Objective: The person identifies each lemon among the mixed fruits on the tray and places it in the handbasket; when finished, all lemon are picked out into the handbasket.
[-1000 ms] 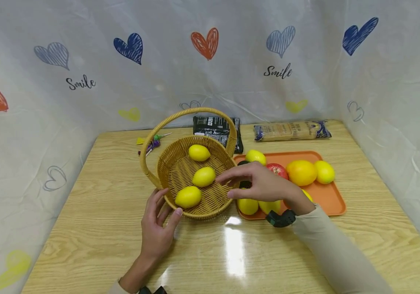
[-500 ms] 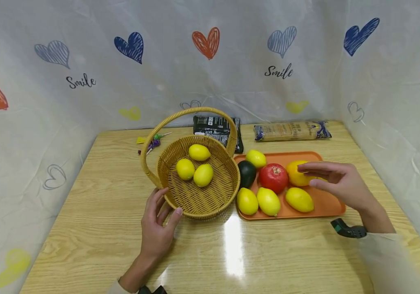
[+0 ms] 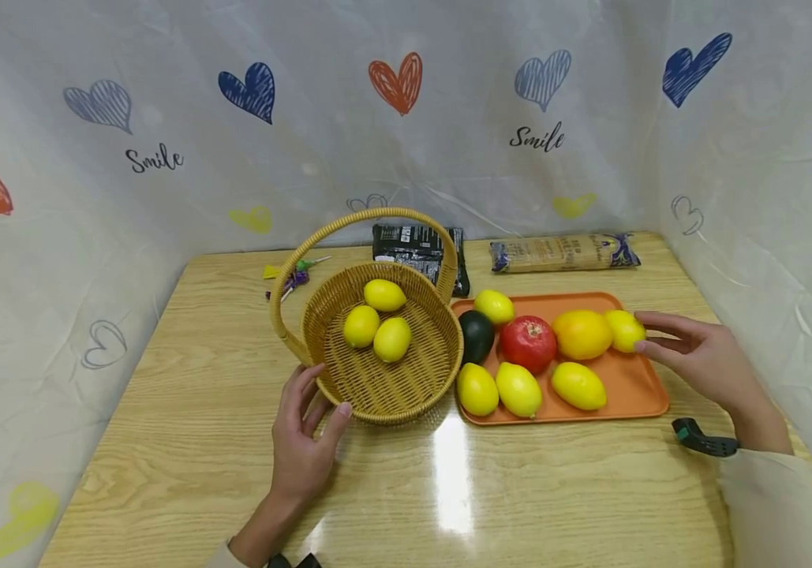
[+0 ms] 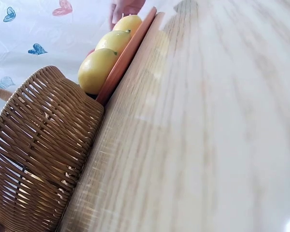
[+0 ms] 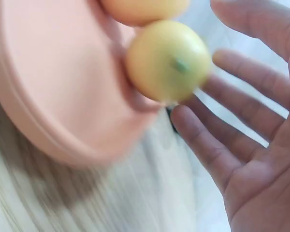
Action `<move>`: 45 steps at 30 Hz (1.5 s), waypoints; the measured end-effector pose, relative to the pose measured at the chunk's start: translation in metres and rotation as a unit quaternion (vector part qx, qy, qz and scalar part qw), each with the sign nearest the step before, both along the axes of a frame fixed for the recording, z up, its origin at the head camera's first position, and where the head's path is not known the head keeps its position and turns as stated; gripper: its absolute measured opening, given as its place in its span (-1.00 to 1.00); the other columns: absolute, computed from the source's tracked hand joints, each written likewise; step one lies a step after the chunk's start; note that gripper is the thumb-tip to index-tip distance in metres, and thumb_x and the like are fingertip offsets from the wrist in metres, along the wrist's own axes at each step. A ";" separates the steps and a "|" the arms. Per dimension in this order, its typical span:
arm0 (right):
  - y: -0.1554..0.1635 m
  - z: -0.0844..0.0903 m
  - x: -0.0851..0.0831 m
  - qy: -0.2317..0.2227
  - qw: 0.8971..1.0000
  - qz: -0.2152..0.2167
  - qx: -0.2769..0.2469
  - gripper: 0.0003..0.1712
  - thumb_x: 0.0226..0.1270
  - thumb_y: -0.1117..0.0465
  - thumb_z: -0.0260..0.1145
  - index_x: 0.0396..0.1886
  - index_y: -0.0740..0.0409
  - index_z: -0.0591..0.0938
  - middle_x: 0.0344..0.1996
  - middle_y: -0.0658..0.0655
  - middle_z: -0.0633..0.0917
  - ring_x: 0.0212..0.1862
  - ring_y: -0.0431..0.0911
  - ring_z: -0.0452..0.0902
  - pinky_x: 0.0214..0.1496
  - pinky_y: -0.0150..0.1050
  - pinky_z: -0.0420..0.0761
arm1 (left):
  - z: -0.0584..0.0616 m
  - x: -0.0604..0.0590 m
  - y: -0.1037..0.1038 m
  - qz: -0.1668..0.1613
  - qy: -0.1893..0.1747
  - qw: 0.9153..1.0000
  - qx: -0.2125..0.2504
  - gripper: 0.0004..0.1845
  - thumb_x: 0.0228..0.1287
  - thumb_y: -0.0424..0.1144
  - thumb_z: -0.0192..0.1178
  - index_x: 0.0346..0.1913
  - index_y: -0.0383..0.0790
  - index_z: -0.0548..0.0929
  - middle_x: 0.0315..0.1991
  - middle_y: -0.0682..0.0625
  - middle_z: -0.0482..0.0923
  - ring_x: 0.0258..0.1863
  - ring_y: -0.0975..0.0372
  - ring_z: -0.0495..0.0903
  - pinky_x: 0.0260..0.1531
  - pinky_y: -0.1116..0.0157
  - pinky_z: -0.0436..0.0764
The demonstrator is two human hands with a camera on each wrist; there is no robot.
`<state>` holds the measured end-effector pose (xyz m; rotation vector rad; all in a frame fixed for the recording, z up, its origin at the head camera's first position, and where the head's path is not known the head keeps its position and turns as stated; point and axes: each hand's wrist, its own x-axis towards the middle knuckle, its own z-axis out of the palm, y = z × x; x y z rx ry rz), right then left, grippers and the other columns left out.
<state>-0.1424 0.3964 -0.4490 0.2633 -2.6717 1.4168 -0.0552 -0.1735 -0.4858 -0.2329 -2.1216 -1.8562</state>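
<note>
Lemon [image 3: 624,330] at the far right end of the orange tray [image 3: 636,386] is sitting just at your right hand's [image 3: 704,364] fingertips [image 3: 643,345] — the fingers are spreading wide around it, not yet closing, so you are gripping nothing there. The right wrist view is showing the same: an open palm with the lemon just in front of it, at the tray's rim.

Three lemons [image 3: 377,323] are already lying in the wicker basket [image 3: 406,390]; judging by that, the sorting is roughly under way, with five yellow ones left on the tray beside an orange [image 3: 582,334], a pomegranate [image 3: 528,344] and an avocado [image 3: 477,334].

Your left hand [image 3: 304,442] is resting flat on the table [image 3: 164,442], straight fingers touching the basket's near wall — steadying, not clasping.
</note>
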 end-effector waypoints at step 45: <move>-0.280 0.069 -0.025 -0.033 0.881 0.458 0.118 -0.49 0.61 0.03 0.42 0.45 0.03 0.69 0.33 0.01 0.76 0.25 -0.08 0.75 0.34 -0.16 0.78 | 0.001 -0.001 0.000 0.012 0.004 1.000 -0.019 -0.31 0.45 -0.54 0.34 0.58 -0.34 0.40 0.67 -0.35 0.12 0.60 -0.32 0.28 0.46 0.38 0.59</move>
